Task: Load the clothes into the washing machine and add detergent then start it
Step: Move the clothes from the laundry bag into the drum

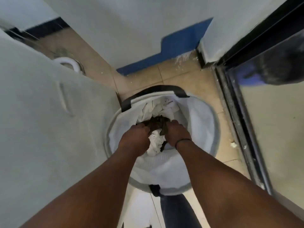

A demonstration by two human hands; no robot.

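Clothes (156, 116): white and dark pieces, heaped in a round white hamper (202, 122) with black handles, standing on the tan tiled floor (189, 76). Left hand (136, 135): reached down into the hamper, fingers curled into the dark cloth at the top of the heap. Right hand (176, 134): just beside it, likewise gripping the clothes; a dark band at the wrist. Washer (41, 120): pale panel at left, touching the hamper's rim. Dark-framed door (246, 112): at right.
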